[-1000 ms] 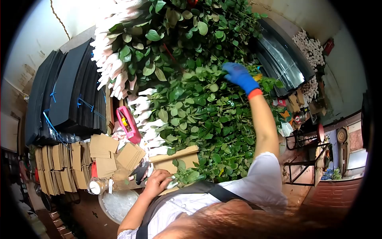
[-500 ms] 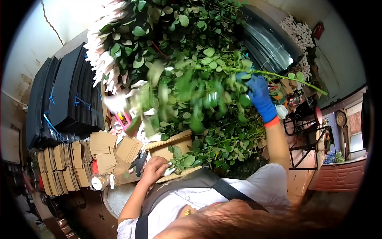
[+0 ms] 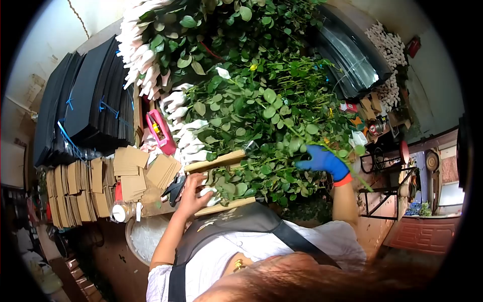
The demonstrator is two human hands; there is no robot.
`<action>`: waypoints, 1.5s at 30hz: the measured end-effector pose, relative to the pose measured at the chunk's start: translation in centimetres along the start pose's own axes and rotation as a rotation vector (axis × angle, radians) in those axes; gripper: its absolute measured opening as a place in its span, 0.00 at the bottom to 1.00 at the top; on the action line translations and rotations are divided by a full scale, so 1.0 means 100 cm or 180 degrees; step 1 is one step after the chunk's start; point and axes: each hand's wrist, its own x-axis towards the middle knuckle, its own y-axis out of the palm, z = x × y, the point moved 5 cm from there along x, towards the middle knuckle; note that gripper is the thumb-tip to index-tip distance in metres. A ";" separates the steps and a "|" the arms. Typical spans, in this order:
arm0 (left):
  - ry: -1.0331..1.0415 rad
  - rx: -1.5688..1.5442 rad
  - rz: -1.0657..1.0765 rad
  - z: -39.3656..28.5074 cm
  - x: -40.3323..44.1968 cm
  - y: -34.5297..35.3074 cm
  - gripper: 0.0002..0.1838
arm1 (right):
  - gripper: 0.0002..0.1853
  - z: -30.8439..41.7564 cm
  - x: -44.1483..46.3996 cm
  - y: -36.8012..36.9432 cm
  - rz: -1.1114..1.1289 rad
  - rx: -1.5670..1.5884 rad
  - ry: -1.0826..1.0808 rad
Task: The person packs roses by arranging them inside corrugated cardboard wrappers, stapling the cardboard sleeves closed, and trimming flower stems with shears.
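Note:
My left hand (image 3: pixel 193 195), bare, has its fingers bent around white-covered flower heads (image 3: pixel 209 194) between two cardboard edges (image 3: pixel 226 206). Farther right, my right hand (image 3: pixel 324 162) wears a blue glove with an orange cuff. It is closed at a long leafy stem (image 3: pixel 359 179) that slants from the upper left down past the glove; leaves hide part of the grip. A white flower head (image 3: pixel 223 73) shows near that stem's upper end. Leafy stems (image 3: pixel 251 121) cover the middle, with more white-covered heads (image 3: pixel 191 142) along their left side.
A pink tape dispenser (image 3: pixel 161 133) stands left of the flower heads. Brown card pieces (image 3: pixel 132 163), a jar (image 3: pixel 119 213) and stacked black sheets (image 3: pixel 90 95) are at the left. Dark curved sheets (image 3: pixel 352 55) lie upper right, above a black metal frame (image 3: pixel 385 194).
My right hand has moved down from the pile, and the lifted foliage has swung lower. My left hand has shifted slightly up beside the cardboard, its fingers now farther around the white flower heads.

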 end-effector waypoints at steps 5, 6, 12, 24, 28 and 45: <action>0.0153 0.0218 0.0040 0.000 0.000 0.001 0.23 | 0.35 0.036 0.021 -0.048 -0.0913 0.3065 -0.2224; 0.0124 0.0253 0.0063 -0.002 0.000 0.001 0.21 | 0.32 0.035 0.041 -0.056 -0.1434 0.3516 -0.2226; 0.0046 0.0558 0.0029 0.002 0.007 -0.001 0.13 | 0.35 0.034 0.171 -0.064 -0.3605 -0.1512 -0.1001; 0.0313 0.0113 -0.0333 -0.001 0.005 0.001 0.08 | 0.26 0.023 0.180 -0.037 -0.2853 -0.2677 -0.0663; 0.0085 -0.0067 -0.0195 0.003 0.006 0.002 0.08 | 0.19 -0.006 0.196 -0.049 -0.2398 -0.2252 -0.0132; 0.0014 -0.0047 -0.0389 0.025 0.007 0.007 0.14 | 0.22 0.122 0.118 -0.095 -0.3402 -0.2502 -0.0971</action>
